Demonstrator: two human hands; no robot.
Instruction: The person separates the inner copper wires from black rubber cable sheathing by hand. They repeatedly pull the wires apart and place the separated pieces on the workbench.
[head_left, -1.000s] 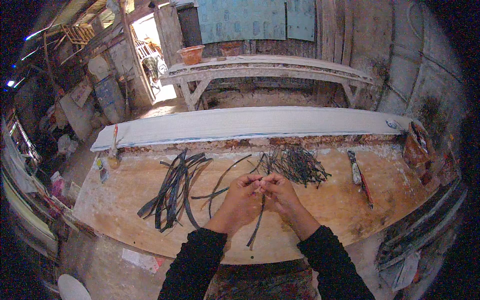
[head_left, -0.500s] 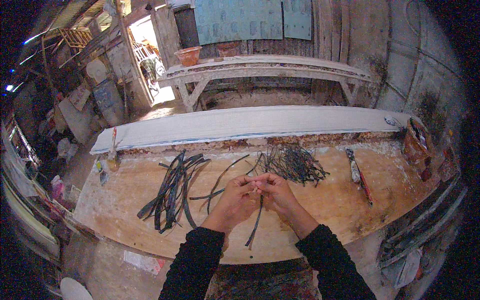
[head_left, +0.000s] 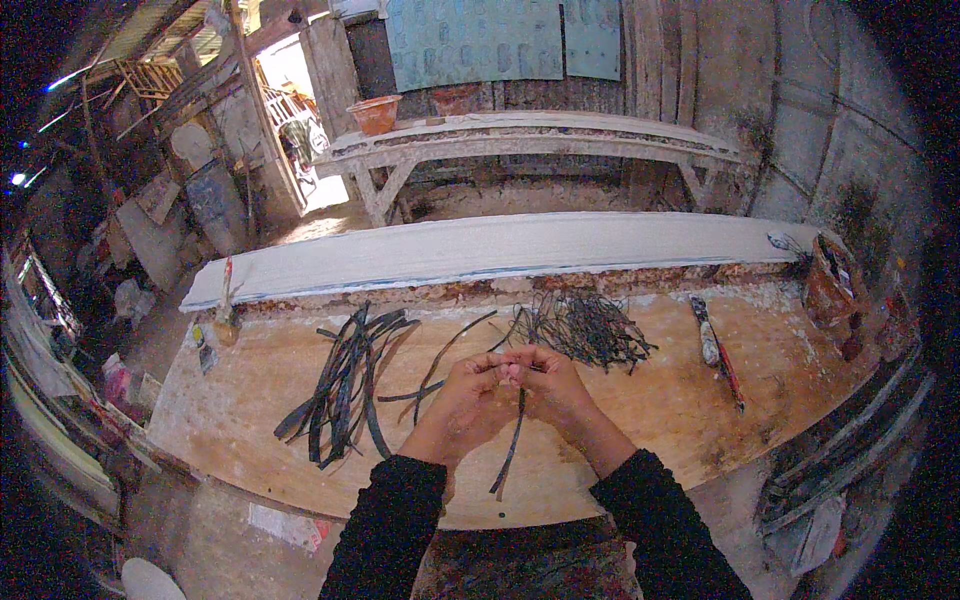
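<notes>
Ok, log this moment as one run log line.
right hand: pinching black flat strip, end trailing below | left hand: fingertips meeting right's, grip hidden | wooden board: wide-strip bundle left, thin-strip tangle right

An orange pot stands on a whitish bench, apparently near another pot.
</notes>
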